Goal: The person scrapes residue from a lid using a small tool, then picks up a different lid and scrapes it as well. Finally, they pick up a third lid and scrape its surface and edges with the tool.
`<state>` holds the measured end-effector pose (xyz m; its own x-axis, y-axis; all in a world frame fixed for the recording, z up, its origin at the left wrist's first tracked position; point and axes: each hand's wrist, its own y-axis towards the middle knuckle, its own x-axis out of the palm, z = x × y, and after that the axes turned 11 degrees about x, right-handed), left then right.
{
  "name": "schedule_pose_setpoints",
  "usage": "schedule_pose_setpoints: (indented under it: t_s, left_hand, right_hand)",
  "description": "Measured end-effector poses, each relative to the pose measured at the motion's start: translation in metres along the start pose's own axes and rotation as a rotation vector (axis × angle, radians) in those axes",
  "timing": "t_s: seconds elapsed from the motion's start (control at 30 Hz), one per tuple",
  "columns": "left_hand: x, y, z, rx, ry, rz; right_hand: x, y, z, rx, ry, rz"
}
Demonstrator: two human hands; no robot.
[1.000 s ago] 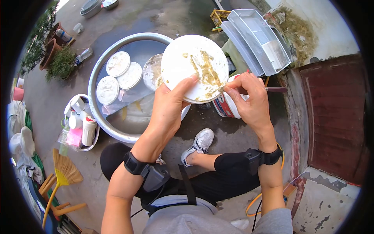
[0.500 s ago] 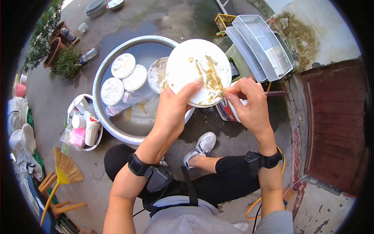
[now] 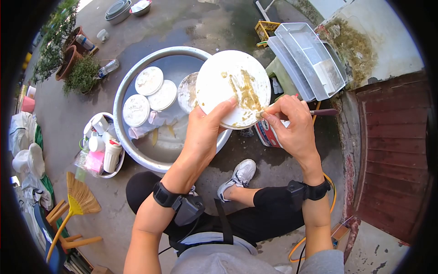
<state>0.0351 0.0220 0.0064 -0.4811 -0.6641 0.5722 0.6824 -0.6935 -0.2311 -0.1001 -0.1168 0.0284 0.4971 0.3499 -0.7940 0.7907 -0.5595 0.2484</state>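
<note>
A round white lid with yellowish-brown residue is gripped at its lower left by my left hand, thumb on top. My right hand pinches at the lid's lower right edge, fingertips on a bit of the residue. A dark-handled tool sticks out to the right behind my right hand; whether the hand holds it I cannot tell. Below and left of the lid, a large metal basin of water holds several round white lids and a stained disc, partly hidden by the held lid.
A red and white bucket stands behind my right hand. Clear plastic bins lean at the upper right. To the left are a tub of cups and bottles, a broom, a wooden stool and potted plants.
The view has shifted slightly, so the surroundings sit a little lower and further right. Both hands keep their places on the lid, with more residue visible at my right fingertips.
</note>
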Motion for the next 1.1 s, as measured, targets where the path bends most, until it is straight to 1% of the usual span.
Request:
schedule_pose_setpoints:
  t_s: [0.1,0.2,0.33,0.4,0.47,0.5,0.6,0.63,0.73,0.8,0.9,1.0,1.1]
  left_hand:
    - [-0.001,0.000,-0.001,-0.007,-0.002,-0.008]
    - [0.001,-0.001,-0.001,0.005,-0.010,-0.003]
    - [0.002,0.001,0.002,0.010,-0.006,-0.003]
    - [0.001,0.001,0.001,0.019,-0.014,-0.007]
    - [0.001,0.001,-0.001,0.024,-0.019,-0.014]
    - [0.001,0.002,-0.002,0.022,-0.023,-0.009]
    - [0.003,0.001,-0.001,0.026,-0.025,0.003]
    - [0.003,0.001,0.000,0.028,-0.026,0.008]
    - [0.004,0.001,0.002,0.050,-0.023,0.010]
    - [0.005,0.000,0.001,0.074,-0.034,0.009]
    - [0.006,-0.001,0.001,0.098,-0.041,0.010]
    - [0.007,-0.001,0.001,0.098,-0.041,0.012]
    - [0.007,-0.002,0.001,0.105,-0.047,0.012]
  right_hand:
    - [0.010,-0.001,-0.013,-0.052,0.067,-0.037]
    - [0.009,0.001,-0.008,-0.037,0.100,-0.037]
    - [0.001,0.003,-0.004,0.024,0.037,-0.018]
    - [0.004,0.001,-0.010,0.021,0.020,-0.020]
    - [0.012,-0.001,-0.017,-0.029,0.109,-0.041]
    - [0.011,-0.001,-0.021,-0.037,0.097,-0.062]
    - [0.006,0.003,-0.010,-0.012,0.062,-0.036]
    - [0.001,0.004,-0.009,0.028,0.038,-0.033]
    - [0.000,0.002,-0.006,0.019,0.045,0.008]
    - [0.002,0.000,-0.013,0.018,0.031,-0.008]
    - [0.008,0.001,-0.021,-0.048,0.078,-0.011]
    - [0.008,0.002,-0.017,-0.004,0.104,-0.030]
    - [0.007,0.001,-0.020,-0.005,0.101,-0.039]
